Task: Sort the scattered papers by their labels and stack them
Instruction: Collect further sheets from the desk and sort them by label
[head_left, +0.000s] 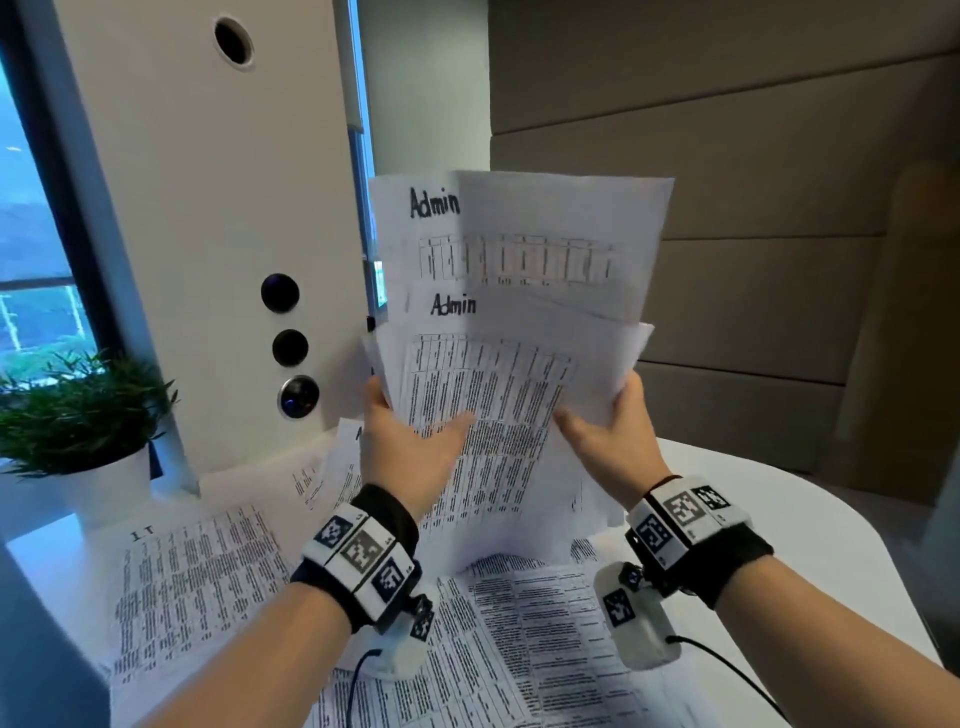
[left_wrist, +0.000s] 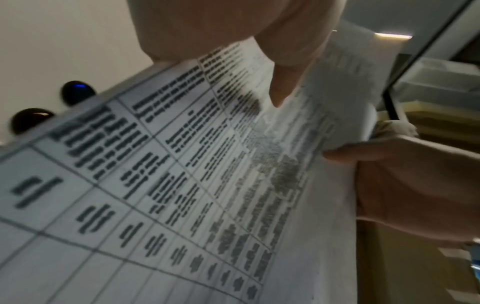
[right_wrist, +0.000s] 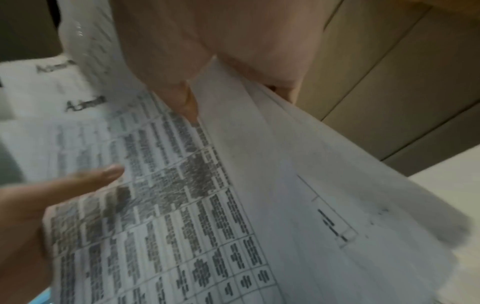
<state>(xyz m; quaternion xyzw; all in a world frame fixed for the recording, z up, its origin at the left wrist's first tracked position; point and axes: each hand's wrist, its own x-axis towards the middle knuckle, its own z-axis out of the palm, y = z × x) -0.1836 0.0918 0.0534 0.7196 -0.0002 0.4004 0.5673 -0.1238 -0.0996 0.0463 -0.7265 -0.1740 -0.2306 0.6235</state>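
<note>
Gathering is partly done: left hand (head_left: 410, 441) and right hand (head_left: 608, 431) each pinch the upright "Admin" sheaf (head_left: 514, 312) above the table (head_left: 779, 519); an "IT" page (head_left: 197, 571) and other loose sheets (head_left: 545, 649) lie unsorted near its front edge.

It looked like an office. Printed sheets (head_left: 197, 577) of tables, some headed "Admin", lay across a white table (head_left: 810, 519). Left of the table stood a potted plant (head_left: 78, 415) by a window (head_left: 31, 291); behind the table were padded wall panels (head_left: 753, 156).
</note>
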